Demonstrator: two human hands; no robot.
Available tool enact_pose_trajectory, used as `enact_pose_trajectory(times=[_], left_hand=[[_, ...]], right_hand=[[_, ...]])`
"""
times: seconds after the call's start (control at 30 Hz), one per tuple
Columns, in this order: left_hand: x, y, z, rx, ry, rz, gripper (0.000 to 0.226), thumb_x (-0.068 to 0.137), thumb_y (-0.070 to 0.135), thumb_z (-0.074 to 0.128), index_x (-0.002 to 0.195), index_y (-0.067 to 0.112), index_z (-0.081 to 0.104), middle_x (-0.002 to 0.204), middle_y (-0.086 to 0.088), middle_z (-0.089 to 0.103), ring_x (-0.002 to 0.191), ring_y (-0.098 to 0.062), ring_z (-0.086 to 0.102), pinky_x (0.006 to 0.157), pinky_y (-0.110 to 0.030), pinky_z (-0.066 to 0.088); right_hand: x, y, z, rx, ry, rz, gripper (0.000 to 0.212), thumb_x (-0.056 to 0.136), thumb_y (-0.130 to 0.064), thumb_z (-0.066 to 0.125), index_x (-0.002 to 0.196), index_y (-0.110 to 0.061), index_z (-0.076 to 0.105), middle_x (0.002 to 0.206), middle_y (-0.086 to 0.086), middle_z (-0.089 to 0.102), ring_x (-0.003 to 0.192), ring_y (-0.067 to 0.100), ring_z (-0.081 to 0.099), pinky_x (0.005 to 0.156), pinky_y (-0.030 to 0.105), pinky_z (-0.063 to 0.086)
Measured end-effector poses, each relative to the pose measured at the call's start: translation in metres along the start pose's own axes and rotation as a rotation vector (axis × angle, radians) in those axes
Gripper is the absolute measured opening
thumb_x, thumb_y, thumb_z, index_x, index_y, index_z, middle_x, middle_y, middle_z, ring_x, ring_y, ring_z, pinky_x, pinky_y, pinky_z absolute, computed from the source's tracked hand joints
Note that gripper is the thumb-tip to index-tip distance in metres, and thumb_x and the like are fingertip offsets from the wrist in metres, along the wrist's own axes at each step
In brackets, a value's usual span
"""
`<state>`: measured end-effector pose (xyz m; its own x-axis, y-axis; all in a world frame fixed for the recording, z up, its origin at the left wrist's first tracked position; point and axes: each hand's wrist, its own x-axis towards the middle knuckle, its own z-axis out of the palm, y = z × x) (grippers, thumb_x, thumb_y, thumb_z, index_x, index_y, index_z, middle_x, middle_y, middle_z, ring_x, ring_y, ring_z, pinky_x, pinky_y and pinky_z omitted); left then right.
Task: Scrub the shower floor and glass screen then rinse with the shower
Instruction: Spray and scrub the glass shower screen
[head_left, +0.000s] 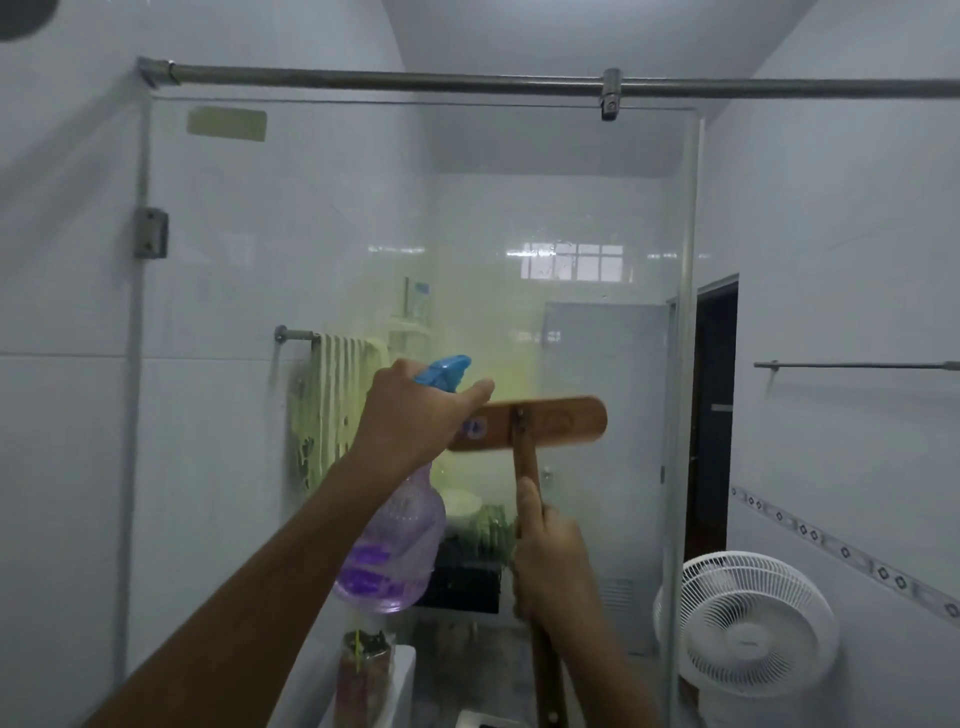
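Left hand (410, 415) was clenched round the neck of the spray bottle (389, 551), finger on the blue trigger (445, 371), nozzle aimed at the glass screen (415, 234). Right hand (553, 556) gripped the brush handle (530, 467), wooden brush head (530, 423) looked pressed against the glass mid-pane, contact not certain. Risks: one-handed hold on a long handle could let the head skid on wet glass; hard push loads the pane; overspray could reach the fan (748, 623) at right. Floor not visible.
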<state>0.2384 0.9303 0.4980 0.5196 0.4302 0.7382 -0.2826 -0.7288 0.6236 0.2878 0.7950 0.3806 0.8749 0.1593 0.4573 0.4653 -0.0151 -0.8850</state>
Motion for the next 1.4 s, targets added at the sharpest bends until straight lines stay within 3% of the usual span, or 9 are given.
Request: enact_pose_trajectory(times=[0.17,0.37,0.6,0.83,1.0,1.07,1.17,1.3,1.4], left_hand=[[0.004,0.002,0.001,0.036,-0.012,0.106,0.055,0.076,0.059,0.077,0.062,0.011,0.054,0.057,0.000,0.049,0.050,-0.014,0.045,0.053,-0.031,0.041],[0.007,0.000,-0.010,-0.097,0.007,0.004,0.057,0.068,0.062,0.082,0.064,0.013,0.053,0.062,-0.004,0.057,0.051,-0.018,0.054,0.055,-0.033,0.048],[0.007,-0.019,-0.036,-0.043,0.060,0.018,0.049,0.073,0.055,0.083,0.064,0.013,0.058,0.059,-0.008,0.059,0.053,-0.018,0.055,0.054,-0.037,0.049],[0.001,-0.038,-0.056,-0.065,0.095,-0.082,0.055,0.073,0.050,0.084,0.081,-0.002,0.067,0.079,-0.023,0.071,0.067,-0.033,0.070,0.065,-0.046,0.059],[0.002,-0.042,-0.062,-0.076,0.005,-0.091,0.049,0.074,0.048,0.085,0.073,0.004,0.065,0.067,-0.018,0.067,0.057,-0.018,0.060,0.060,-0.038,0.053],[-0.001,-0.040,-0.059,-0.073,0.024,-0.083,0.043,0.073,0.048,0.085,0.071,0.011,0.064,0.071,-0.017,0.070,0.059,-0.019,0.063,0.064,-0.044,0.058],[0.000,-0.045,-0.066,-0.097,0.080,-0.045,0.058,0.073,0.052,0.084,0.076,-0.003,0.065,0.075,-0.023,0.069,0.057,-0.024,0.063,0.060,-0.038,0.055],[0.005,-0.052,-0.075,-0.123,0.082,-0.016,0.071,0.068,0.059,0.082,0.086,-0.008,0.065,0.077,-0.026,0.068,0.067,-0.037,0.068,0.066,-0.046,0.058],[0.005,-0.055,-0.076,-0.045,0.116,-0.011,0.066,0.071,0.057,0.083,0.080,-0.005,0.064,0.074,-0.024,0.068,0.055,-0.026,0.063,0.060,-0.043,0.057]], right_hand=[[0.022,-0.022,0.004,-0.024,0.010,-0.056,0.050,0.102,-0.054,0.033,0.074,-0.018,0.055,0.056,-0.003,0.047,0.048,0.008,0.046,0.050,0.025,0.041],[-0.019,0.023,0.024,-0.177,-0.049,0.072,0.057,0.095,-0.062,0.030,0.080,-0.019,0.063,0.064,-0.003,0.059,0.058,0.005,0.057,0.057,0.022,0.048],[0.041,-0.061,0.038,-0.076,-0.068,-0.151,0.051,0.101,-0.057,0.032,0.074,-0.019,0.054,0.057,-0.006,0.047,0.049,0.008,0.046,0.052,0.027,0.040],[-0.025,0.054,0.062,-0.227,-0.081,0.063,0.066,0.084,-0.072,0.025,0.082,-0.019,0.064,0.078,0.000,0.065,0.074,0.014,0.063,0.074,0.034,0.053],[0.004,-0.008,0.068,-0.084,-0.104,-0.114,0.062,0.095,-0.062,0.033,0.070,-0.012,0.060,0.053,-0.002,0.050,0.048,0.012,0.049,0.053,0.031,0.040],[0.017,-0.021,0.069,-0.077,-0.068,-0.176,0.058,0.100,-0.056,0.035,0.069,-0.013,0.059,0.053,-0.002,0.050,0.048,0.011,0.049,0.051,0.029,0.039],[0.005,0.008,0.077,-0.079,-0.068,-0.125,0.068,0.096,-0.061,0.034,0.075,-0.003,0.063,0.056,0.000,0.053,0.050,0.013,0.050,0.052,0.031,0.039],[-0.027,0.045,0.085,-0.228,-0.136,0.003,0.058,0.092,-0.064,0.032,0.075,-0.016,0.060,0.067,-0.002,0.056,0.060,0.011,0.054,0.059,0.029,0.042],[-0.006,0.003,0.089,-0.207,-0.165,-0.072,0.055,0.099,-0.058,0.035,0.068,-0.017,0.055,0.060,-0.002,0.053,0.053,0.013,0.051,0.051,0.025,0.038]])
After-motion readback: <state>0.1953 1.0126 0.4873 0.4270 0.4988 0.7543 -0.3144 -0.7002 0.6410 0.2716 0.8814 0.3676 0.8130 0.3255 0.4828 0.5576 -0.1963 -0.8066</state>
